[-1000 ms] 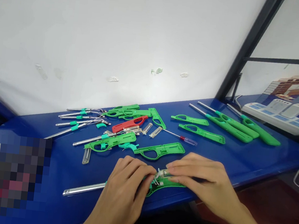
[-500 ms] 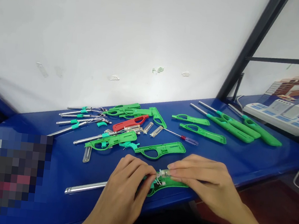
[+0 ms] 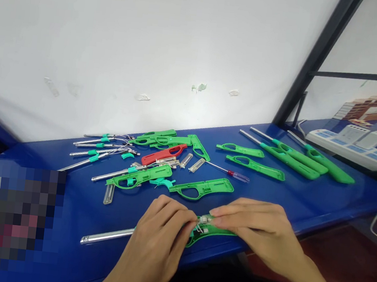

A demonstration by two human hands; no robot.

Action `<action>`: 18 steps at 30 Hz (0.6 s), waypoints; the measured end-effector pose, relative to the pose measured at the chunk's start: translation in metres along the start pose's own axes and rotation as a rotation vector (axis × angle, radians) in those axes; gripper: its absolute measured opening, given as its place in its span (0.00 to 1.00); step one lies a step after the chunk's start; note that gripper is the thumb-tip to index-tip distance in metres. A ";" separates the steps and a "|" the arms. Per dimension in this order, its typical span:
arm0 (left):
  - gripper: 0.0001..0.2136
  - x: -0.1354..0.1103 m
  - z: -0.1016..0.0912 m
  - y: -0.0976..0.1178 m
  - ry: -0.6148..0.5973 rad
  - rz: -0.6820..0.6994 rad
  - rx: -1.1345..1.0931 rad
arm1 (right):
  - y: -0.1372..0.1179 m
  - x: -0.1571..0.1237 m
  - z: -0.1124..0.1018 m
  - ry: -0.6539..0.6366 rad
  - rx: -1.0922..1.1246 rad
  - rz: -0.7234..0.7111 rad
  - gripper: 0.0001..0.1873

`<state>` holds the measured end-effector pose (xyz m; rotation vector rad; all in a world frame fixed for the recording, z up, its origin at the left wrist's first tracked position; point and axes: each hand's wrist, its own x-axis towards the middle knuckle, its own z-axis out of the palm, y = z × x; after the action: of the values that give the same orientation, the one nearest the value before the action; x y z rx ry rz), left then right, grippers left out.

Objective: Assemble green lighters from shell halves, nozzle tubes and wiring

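A half-built green lighter (image 3: 212,231) with a long metal tube (image 3: 106,236) lies at the near edge of the blue table (image 3: 319,204). My left hand (image 3: 157,241) presses on the shell's left part, fingers curled over it. My right hand (image 3: 259,233) lies on its right part, fingertips pinched on a small clear piece (image 3: 206,219) with white wires at the shell's top.
Behind my hands lie an empty green shell (image 3: 203,188), a green shell with tube (image 3: 137,177), a red shell (image 3: 163,154), a small screwdriver (image 3: 228,172), several metal tubes (image 3: 96,149) and finished green lighters (image 3: 294,159). A white power strip (image 3: 352,149) sits at the right.
My hands have barely moved; the fingertips of both have drawn slightly closer over the clear piece. The view has shifted a little.
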<state>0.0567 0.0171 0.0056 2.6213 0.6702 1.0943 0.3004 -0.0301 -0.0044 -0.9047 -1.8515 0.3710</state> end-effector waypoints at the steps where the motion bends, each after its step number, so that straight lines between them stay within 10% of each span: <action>1: 0.08 0.000 0.000 0.000 0.004 0.000 0.006 | 0.000 0.000 0.000 0.007 0.000 0.012 0.17; 18: 0.08 0.001 0.000 0.001 0.029 -0.041 -0.013 | -0.002 0.003 0.001 0.040 0.004 0.081 0.11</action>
<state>0.0572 0.0168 0.0068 2.5738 0.7173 1.1231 0.2979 -0.0289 -0.0021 -0.9793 -1.7810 0.4037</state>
